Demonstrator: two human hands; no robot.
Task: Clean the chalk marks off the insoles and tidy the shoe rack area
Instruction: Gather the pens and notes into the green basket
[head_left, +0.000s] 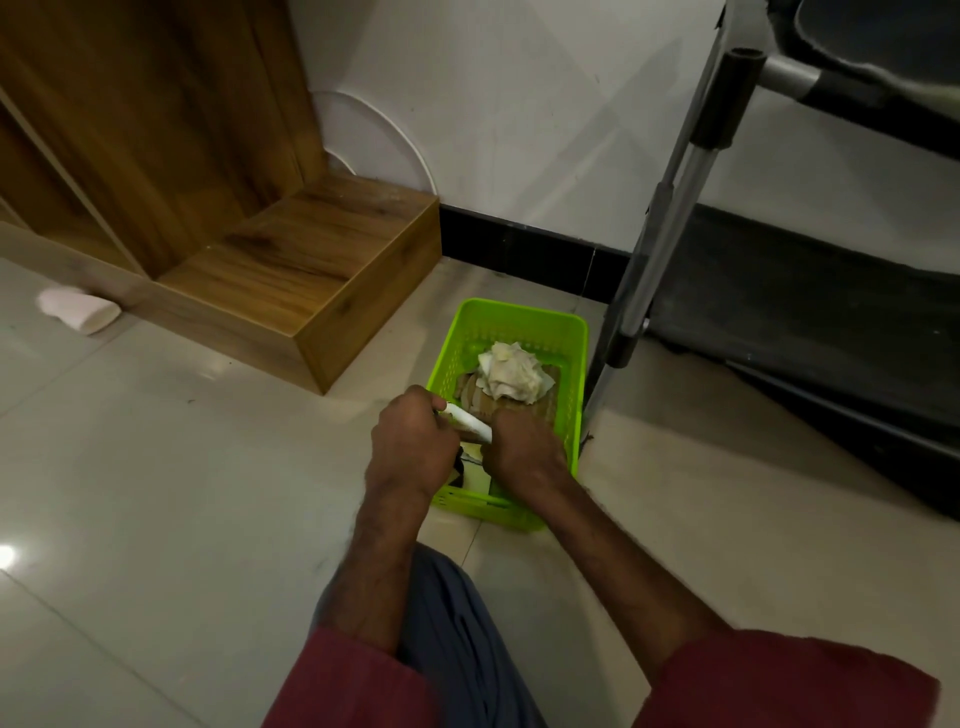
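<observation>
- The left hand (410, 441) and the right hand (519, 444) are held close together over the near half of a green basket (519, 317), which stands on the tiled floor (182, 441).
- A white piece (467, 422) is gripped between the hands. The left hand's fingers are curled round its far-left end and the right hand's round its near-right end. What the piece is cannot be told.
- In the far half of the basket a crumpled cloth (511, 376) is seen lying on tan insoles (474, 399). The near part of the basket's contents is hidden by the hands.
- The basket's right wall is set just beside the foot of a metal frame (639, 291), so little room is left on that side.
- The far rim is kept apart from the black skirting (519, 244) by a strip of floor.
- To the left, the low step of a wooden cabinet (311, 270) is found near the basket's far-left corner, not touching it.
- A wide stretch of open floor is left on the near-left side, beside the left forearm.
- A white bottle (78, 310) is laid on its side at the cabinet's front edge, well apart from the basket.
</observation>
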